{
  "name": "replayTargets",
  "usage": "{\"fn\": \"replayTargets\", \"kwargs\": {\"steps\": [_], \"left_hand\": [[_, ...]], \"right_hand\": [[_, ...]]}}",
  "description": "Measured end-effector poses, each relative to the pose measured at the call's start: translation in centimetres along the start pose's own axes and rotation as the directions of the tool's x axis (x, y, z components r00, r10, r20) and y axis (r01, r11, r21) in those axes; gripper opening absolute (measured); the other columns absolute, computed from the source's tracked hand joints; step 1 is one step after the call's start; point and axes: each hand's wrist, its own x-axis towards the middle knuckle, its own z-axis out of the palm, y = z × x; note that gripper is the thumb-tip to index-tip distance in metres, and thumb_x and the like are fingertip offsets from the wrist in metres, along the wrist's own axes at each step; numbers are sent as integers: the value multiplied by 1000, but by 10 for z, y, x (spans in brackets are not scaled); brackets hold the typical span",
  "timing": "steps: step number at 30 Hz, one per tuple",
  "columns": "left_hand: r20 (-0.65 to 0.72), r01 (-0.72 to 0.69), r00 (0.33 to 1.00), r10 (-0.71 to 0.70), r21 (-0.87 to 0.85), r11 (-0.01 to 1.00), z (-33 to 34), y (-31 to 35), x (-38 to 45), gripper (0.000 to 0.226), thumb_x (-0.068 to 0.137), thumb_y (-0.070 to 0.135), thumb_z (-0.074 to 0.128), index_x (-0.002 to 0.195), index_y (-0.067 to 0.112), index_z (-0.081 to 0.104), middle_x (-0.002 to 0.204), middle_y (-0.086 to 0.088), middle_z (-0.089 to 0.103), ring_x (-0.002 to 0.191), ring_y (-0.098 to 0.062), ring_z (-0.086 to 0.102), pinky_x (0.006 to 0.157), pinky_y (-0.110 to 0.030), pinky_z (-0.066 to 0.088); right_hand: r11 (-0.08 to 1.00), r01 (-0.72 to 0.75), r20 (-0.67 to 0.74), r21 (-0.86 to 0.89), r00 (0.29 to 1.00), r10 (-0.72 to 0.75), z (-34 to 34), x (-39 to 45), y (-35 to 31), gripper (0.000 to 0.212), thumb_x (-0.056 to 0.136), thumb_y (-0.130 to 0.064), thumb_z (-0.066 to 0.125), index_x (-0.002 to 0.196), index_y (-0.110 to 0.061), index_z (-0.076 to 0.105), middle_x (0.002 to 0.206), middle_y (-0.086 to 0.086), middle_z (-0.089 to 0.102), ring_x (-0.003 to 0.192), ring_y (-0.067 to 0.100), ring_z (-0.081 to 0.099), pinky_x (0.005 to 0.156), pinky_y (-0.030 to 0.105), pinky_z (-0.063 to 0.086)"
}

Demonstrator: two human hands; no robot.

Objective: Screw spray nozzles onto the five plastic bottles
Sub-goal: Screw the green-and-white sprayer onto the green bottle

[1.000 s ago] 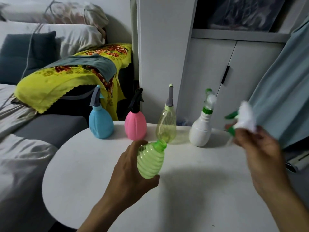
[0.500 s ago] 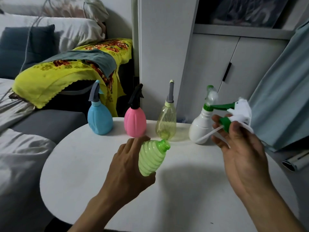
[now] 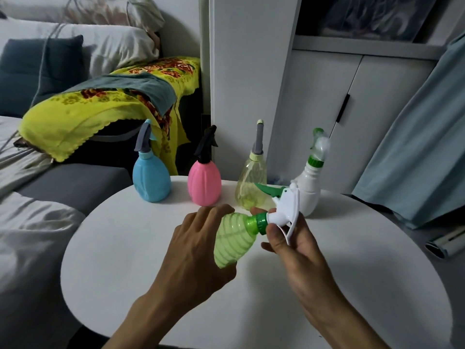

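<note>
My left hand (image 3: 193, 250) grips a ribbed light-green bottle (image 3: 232, 239) tilted above the round white table (image 3: 377, 273), its neck pointing right. My right hand (image 3: 294, 245) pinches the green collar of a white spray nozzle (image 3: 285, 207) with a green trigger, held against the bottle's neck. At the table's far edge stand a blue bottle (image 3: 150, 180), a pink bottle (image 3: 204, 183), a clear yellow bottle (image 3: 251, 187) and a white bottle (image 3: 310, 192), each with a nozzle on top.
A grey sofa (image 3: 70, 182) with pillows and a yellow flowered cloth (image 3: 83, 114) lies left of the table. White cabinet doors (image 3: 324, 114) stand behind it, a blue-grey curtain (image 3: 422, 152) hangs at the right.
My right hand has brought the white nozzle left and down from beside the white bottle to the green bottle's neck. My left hand has kept hold of the bottle.
</note>
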Motion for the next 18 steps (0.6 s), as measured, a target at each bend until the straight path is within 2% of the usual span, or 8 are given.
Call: {"fn": "replayTargets", "kwargs": {"steps": [3,5,8,10,12,13,15,18], "left_hand": [[6,-19,1000,19,44,999,0,-2,-2,85,55,35,89,128,27,45,120,2,63,102,-22,60,83,-36,53],[18,-27,1000,25,71,997,0,-4,-2,84,57,36,88,128,27,45,121,3,61,104,-21,59,85,-35,51],[29,-35,999,32,89,995,-2,-8,-1,83,58,37,86,129,28,44,121,3,61,104,-21,59,85,-34,49],[41,-45,998,40,111,993,-3,-9,0,79,60,37,84,129,29,45,120,4,60,104,-21,58,85,-33,48],[54,-60,997,53,131,990,-4,-9,-1,78,61,39,82,130,30,45,122,5,58,107,-20,56,86,-33,48],[61,-68,996,60,130,989,-4,-8,-1,79,61,39,81,130,30,45,123,6,57,108,-19,55,86,-33,48],[73,-84,994,75,125,989,-4,-8,-2,80,61,40,82,131,30,44,124,6,57,109,-18,54,87,-32,47],[103,-115,990,100,155,981,-7,-8,-2,84,58,39,84,131,30,43,124,4,57,109,-20,54,87,-32,45]], "right_hand": [[999,-6,32,-37,999,7,-3,2,0,29,87,-34,70,113,-44,65,118,-14,72,113,9,65,96,28,51],[999,-1,9,-54,1000,2,-7,3,-1,31,81,-39,74,111,-43,68,114,-11,73,110,11,66,87,23,53],[985,21,-64,-172,997,-32,-13,4,-1,62,65,-58,76,121,-42,58,119,-16,69,111,6,64,77,19,55],[931,67,-80,-359,991,-102,-18,5,-6,83,63,-67,75,135,-49,38,138,-18,54,123,3,54,90,26,53],[747,219,-12,-628,957,-290,-26,8,-12,91,71,-67,68,147,-39,26,157,-4,34,141,16,37,105,37,42],[597,319,82,-736,918,-388,-30,10,-14,84,78,-63,63,148,-31,29,160,3,31,145,23,31,108,43,38],[351,461,283,-815,846,-452,-33,13,-15,58,89,-55,52,136,-20,50,153,5,44,146,29,28,108,54,36],[303,544,401,-783,813,-424,-35,11,-11,43,96,-49,46,113,-17,68,125,-3,67,133,21,46,106,53,39]]}}
